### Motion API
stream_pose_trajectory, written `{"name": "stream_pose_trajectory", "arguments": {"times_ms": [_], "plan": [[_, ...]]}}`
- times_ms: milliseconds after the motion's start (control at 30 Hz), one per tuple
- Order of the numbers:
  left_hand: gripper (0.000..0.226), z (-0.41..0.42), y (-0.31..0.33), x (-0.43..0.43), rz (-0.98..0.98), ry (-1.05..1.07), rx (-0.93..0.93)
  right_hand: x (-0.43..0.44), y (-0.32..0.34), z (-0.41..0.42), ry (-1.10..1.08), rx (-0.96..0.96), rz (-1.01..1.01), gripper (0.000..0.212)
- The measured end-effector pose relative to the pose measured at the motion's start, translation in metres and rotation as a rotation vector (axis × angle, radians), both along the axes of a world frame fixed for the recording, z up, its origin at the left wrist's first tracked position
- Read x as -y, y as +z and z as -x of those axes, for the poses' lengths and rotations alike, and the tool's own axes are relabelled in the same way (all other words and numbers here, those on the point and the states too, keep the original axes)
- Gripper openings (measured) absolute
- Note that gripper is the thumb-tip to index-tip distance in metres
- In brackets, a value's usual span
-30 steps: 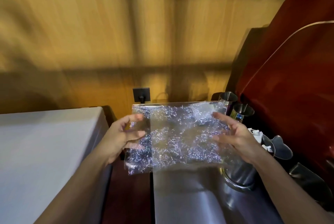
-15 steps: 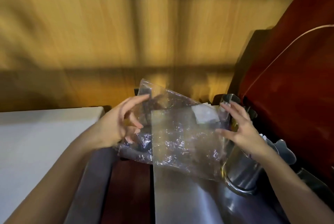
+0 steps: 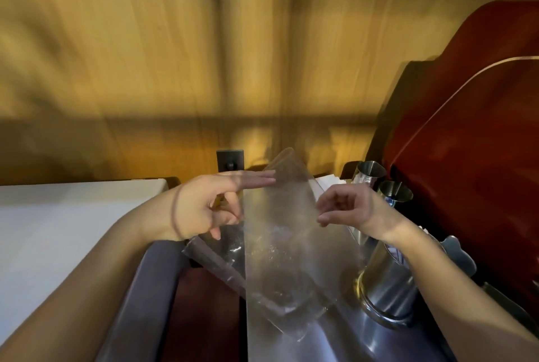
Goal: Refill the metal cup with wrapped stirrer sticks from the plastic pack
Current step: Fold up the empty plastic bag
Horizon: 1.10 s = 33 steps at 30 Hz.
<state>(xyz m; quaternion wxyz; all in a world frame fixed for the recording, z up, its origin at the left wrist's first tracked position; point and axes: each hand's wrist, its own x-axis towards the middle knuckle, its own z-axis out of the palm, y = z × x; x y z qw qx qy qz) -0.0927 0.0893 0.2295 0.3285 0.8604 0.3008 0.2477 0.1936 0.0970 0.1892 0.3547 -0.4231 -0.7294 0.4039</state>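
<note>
A clear plastic pack (image 3: pixel 287 248) hangs tilted between my two hands, its upper corner pointing up and its lower end over the steel counter. My left hand (image 3: pixel 210 207) pinches the pack's left edge, index finger stretched along it. My right hand (image 3: pixel 350 208) grips the right edge with curled fingers. The pack looks see-through and I can make out no stirrer sticks in it. A large metal cup (image 3: pixel 388 283) stands at the lower right, under my right wrist, which hides its mouth.
Two smaller metal cups (image 3: pixel 369 172) stand behind my right hand, against a red machine (image 3: pixel 466 142). A white countertop (image 3: pixel 58 230) lies to the left. A wood-panel wall (image 3: pixel 175 55) with a dark wall socket (image 3: pixel 230 160) rises behind. A steel surface (image 3: pixel 291 341) runs below the pack.
The pack has turned from flat and level to tilted, one corner up. Both hands have shifted grip and come closer together, the left hand rising to the pack's upper edge.
</note>
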Motion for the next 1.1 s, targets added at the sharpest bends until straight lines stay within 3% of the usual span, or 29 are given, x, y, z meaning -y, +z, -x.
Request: {"name": "stream_pose_trajectory", "arguments": {"times_ms": [67, 133, 200, 267, 333, 500, 600, 667, 767, 833, 967, 1100], "plan": [[0.060, 0.008, -0.004, -0.003, 0.071, 0.069, 0.147, -0.001, -0.004, -0.002, -0.021, -0.063, 0.015, 0.011], [0.056, 0.019, -0.011, -0.009, 0.179, 0.097, 0.418, -0.001, -0.006, -0.005, -0.065, -0.159, 0.058, 0.014], [0.043, 0.028, -0.025, -0.017, 0.454, 0.061, 0.745, 0.000, -0.009, -0.006, -0.106, -0.288, 0.096, 0.018], [0.064, 0.026, -0.047, -0.022, 0.802, 0.022, 0.980, 0.001, -0.012, -0.006, -0.128, -0.426, 0.134, 0.021], [0.079, 0.011, -0.075, -0.023, 0.993, 0.024, 1.050, 0.003, -0.015, -0.003, -0.131, -0.548, 0.191, 0.022], [0.102, -0.031, -0.115, -0.013, 1.198, -0.124, 0.912, 0.003, -0.029, 0.003, -0.197, -0.641, 0.296, 0.022], [0.108, -0.037, -0.110, -0.010, 1.161, -0.042, 0.955, 0.003, -0.037, -0.003, -0.272, -0.610, 0.317, 0.027], [0.096, -0.040, -0.107, -0.006, 1.046, 0.044, 0.895, 0.005, -0.042, -0.007, -0.309, -0.586, 0.326, 0.028], [0.030, -0.052, -0.096, 0.001, 0.836, 0.309, 0.702, 0.007, -0.045, -0.011, -0.344, -0.551, 0.324, 0.027], [0.001, -0.056, -0.097, -0.001, 0.720, 0.494, 0.658, 0.008, -0.045, -0.013, -0.348, -0.532, 0.315, 0.023], [0.004, -0.052, -0.101, -0.003, 0.707, 0.622, 0.705, 0.010, -0.046, -0.015, -0.350, -0.482, 0.315, 0.019], [0.006, -0.051, -0.098, -0.002, 0.659, 0.603, 0.677, 0.013, -0.047, -0.017, -0.278, -0.416, 0.362, 0.014]]}}
